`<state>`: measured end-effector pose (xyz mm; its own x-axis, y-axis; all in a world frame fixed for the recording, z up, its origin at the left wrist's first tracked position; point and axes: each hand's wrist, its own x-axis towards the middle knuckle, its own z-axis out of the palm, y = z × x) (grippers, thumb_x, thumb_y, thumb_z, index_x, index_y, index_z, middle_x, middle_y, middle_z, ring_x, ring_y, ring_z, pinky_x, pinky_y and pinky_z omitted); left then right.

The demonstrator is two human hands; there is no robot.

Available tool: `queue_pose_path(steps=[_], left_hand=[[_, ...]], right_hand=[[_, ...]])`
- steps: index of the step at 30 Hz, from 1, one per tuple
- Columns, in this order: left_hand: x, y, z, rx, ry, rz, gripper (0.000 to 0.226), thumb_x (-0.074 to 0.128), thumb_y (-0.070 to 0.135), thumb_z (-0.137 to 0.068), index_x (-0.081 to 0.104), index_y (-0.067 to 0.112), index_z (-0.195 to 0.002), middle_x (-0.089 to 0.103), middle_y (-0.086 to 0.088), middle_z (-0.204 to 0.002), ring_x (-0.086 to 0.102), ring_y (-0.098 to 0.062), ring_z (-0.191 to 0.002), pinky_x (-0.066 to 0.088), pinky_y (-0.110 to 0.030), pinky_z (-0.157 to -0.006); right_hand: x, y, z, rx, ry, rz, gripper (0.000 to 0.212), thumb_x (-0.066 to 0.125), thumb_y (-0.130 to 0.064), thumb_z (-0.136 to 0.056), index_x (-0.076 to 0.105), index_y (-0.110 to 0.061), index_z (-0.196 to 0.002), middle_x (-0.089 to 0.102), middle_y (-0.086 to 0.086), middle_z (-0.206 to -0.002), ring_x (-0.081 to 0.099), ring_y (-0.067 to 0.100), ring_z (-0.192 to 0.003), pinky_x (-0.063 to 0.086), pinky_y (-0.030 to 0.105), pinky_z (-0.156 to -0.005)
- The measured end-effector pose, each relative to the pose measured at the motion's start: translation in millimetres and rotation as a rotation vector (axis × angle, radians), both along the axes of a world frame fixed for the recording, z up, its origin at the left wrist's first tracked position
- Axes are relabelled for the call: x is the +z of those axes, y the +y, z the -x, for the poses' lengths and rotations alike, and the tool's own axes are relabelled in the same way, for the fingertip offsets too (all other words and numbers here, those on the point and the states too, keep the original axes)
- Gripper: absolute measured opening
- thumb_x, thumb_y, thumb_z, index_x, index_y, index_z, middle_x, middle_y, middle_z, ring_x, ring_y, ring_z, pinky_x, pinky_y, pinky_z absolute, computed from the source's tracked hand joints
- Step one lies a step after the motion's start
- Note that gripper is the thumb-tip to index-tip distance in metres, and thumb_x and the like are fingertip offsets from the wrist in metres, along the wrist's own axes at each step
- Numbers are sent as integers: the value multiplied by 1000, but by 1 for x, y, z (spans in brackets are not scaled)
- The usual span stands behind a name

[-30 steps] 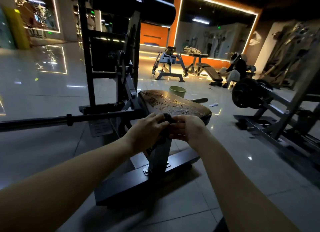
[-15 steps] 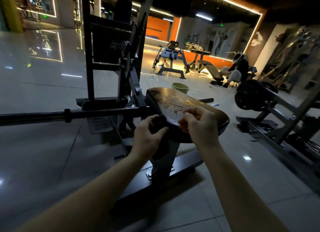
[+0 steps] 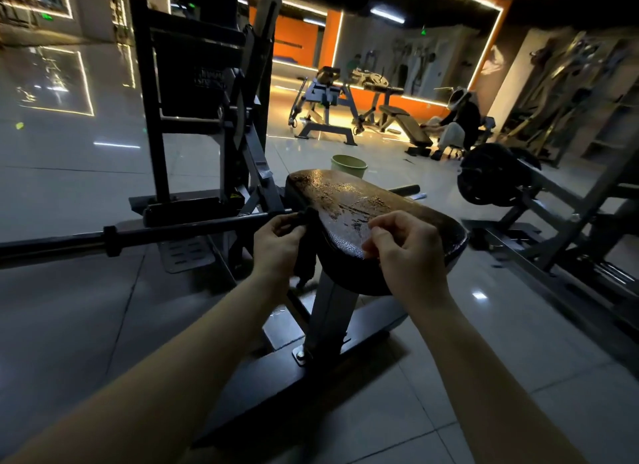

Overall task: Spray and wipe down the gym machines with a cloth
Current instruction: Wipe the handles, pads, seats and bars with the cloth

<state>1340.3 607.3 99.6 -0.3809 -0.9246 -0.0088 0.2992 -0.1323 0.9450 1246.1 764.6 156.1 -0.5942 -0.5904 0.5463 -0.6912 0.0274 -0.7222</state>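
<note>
1. Two hands: the left hand pinches one dark cloth, which hangs at the left edge of the seat pad; the right hand is curled, holding nothing.
2. One pad, wet (droplets glisten).
3. One green bucket behind.
4. One seated person, far back.

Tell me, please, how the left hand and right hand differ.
The left hand grips a dark cloth beside the wet brown padded seat; the right hand holds nothing visible. The left hand is off the seat's edge, the right hand over its near end. Both curl their fingers.
</note>
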Motion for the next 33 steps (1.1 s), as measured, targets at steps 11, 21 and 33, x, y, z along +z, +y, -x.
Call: queue_pose_path(steps=[11,21,33], left_hand=[[-4,44,-23,-134,-51,62,12,64,2,-96,68,13,-98,68,-9,-96,70,-20,-90,61,-29,-74],[22,-79,32,16,-43,-59,11,76,4,-88,69,13,-89,73,-15,-93,69,-27,-77,61,-33,-70],[2,-50,10,-214,17,-139,31,72,42,-92,73,17,-110,77,-10,-104,75,-29,-96,62,-47,-84]], right_hand=[[0,-31,0,-156,156,157,16,58,-9,-97,70,-20,-94,71,-2,-78,70,11,-71,62,41,-65],[-12,-44,0,-110,410,-28,10,64,-21,-96,73,-19,-97,73,-10,-83,70,7,-71,61,39,-64],[-12,-59,-5,-223,463,-302,14,67,-32,-93,72,-19,-93,67,-7,-92,61,17,-86,51,35,-81]])
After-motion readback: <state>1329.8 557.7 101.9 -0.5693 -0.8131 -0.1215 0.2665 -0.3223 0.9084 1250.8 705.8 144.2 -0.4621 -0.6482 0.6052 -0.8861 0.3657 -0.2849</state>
